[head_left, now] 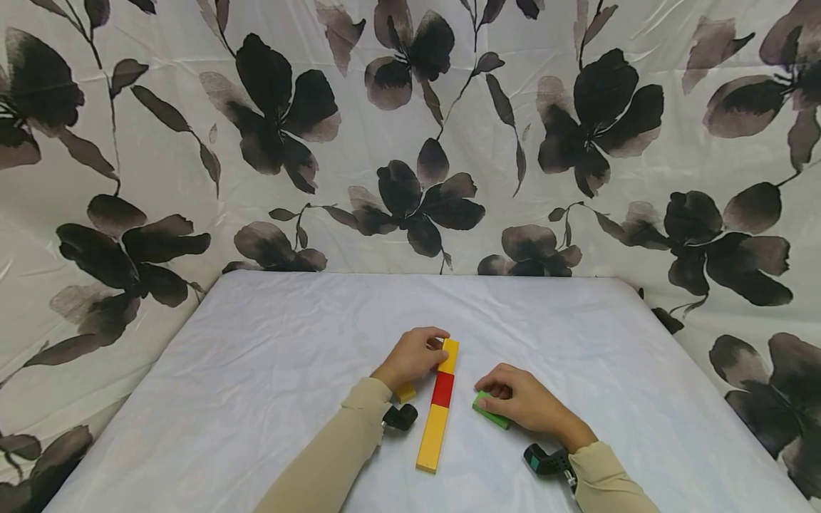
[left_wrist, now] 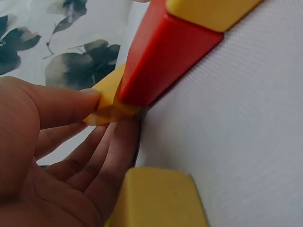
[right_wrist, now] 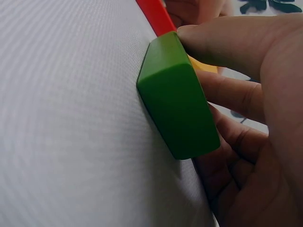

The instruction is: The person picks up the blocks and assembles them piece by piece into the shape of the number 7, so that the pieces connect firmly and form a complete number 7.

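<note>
Blocks are running in one line through the red block [head_left: 442, 390]: a long yellow block [head_left: 432, 438] is lying on your side of it, end to end. Right of the red block and slightly nearer you, your right hand [head_left: 529, 399] is pinching the green block [head_left: 491, 411], which seems to be resting on the white table [head_left: 558, 320]. Just left of the red block, a loose yellow block [head_left: 405, 392] is lying partly hidden by your left arm. Beyond the red block, your left hand [head_left: 413, 355] is pinching the far yellow block [head_left: 452, 354]; you are probably seating that end of the line. Next you are likely needing to release it without nudging the joint, then bring the green block in. For room, bare table is spreading between red and green, and more is opening beyond the line up to the far edge [head_left: 417, 276], well apart from the red block, where a flowered backdrop [head_left: 359, 142] is rising.
</note>
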The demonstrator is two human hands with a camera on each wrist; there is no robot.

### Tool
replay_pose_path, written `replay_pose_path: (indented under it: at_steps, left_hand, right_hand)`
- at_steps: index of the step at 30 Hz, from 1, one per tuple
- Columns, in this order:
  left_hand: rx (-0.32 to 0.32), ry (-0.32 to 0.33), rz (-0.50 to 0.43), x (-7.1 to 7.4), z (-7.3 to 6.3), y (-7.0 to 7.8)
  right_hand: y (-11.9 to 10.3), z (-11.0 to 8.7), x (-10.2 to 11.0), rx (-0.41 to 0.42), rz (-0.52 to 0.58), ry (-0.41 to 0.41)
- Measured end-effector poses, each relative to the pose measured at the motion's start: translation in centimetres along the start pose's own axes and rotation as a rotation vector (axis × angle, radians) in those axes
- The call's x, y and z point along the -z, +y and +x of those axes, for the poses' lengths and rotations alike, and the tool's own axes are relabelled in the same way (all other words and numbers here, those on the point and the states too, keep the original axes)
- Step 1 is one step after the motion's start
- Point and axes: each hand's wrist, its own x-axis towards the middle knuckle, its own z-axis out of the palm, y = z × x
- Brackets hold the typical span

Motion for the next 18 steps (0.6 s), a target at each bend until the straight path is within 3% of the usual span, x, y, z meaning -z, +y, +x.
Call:
replay_pose_path:
  at_steps: [8, 18]
  left_hand:
    - [-0.058, 0.010, 0.058, -0.17, 0.02, 0.05]
    - [-0.007, 0.019, 0.075, -0.20, -0.23, 0.73]
  right_hand:
    - [-0.05, 0.01, -0.03, 0.001, 0.009, 0.003]
    - [-0.20, -0.04, 0.07, 0.005, 0.011, 0.000]
